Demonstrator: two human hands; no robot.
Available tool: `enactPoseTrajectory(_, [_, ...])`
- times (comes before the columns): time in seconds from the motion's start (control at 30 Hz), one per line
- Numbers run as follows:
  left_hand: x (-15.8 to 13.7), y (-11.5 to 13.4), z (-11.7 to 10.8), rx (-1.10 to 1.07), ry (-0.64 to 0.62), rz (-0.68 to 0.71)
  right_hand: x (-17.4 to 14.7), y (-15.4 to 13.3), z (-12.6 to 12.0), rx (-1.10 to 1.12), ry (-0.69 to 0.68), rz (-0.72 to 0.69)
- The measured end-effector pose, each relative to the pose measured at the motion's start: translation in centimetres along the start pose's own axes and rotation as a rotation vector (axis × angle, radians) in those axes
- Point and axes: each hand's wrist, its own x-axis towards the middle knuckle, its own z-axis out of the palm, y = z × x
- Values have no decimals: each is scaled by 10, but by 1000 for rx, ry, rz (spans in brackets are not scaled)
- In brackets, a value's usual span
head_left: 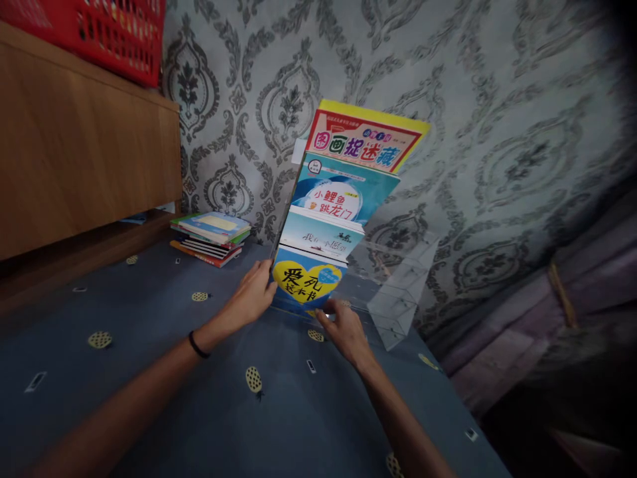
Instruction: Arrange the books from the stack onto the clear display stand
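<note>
Where we're working, grey damask-pattern wallpaper (279, 79) fills the back, above a blue surface (189, 372) printed with yellow pineapples. Wooden cabinet (89, 146) at left, pinkish fabric (492, 325) at right. Red basket (114, 40) sits on the cabinet. Clear stepped rack (405, 292) stands on the blue surface near the wall, four books overlapping at its left side; we see a book stack (212, 239) lying between rack and cabinet.

Covers we can read: red-and-pink book (355, 141), 图画捉迷藏; teal book (378, 192), 小鲤鱼跳龙门; blue front book (336, 292), 爱死这本书 on a yellow heart. Pale book (293, 229) starts 我有一个, rest soft.

Our left hand (255, 290) has its fingers bent at the front book's left edge; can't tell if they grip book or rack. Our right hand (346, 332) is at that book's lower right corner, thumb and forefinger curled; can't tell if they pinch anything. Black band (198, 346) on our left wrist.

Rack outline is faint, basket is cut off by the frame, and the lower right is too dark to make out.
</note>
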Motion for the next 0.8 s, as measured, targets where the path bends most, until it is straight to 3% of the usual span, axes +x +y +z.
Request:
enactPoseTrajectory(0.27, [-1,-7,5,32,4,55,0,0,1,166,47,20])
enactPoseTrajectory(0.4, [7,-13,-7,-36,-39,78,0,0,-1,205,46,22])
enactPoseTrajectory(0.53, [19,-20,-40,-196,75,0,-6,2,0,290,132,23])
enactPoseTrajectory(0.67, [22,-12,-83,-539,194,-90,-32,-5,8,396,267,15])
enactPoseTrajectory(0.8, [16,7,-120,-746,303,-116,-76,-19,29,395,168,26])
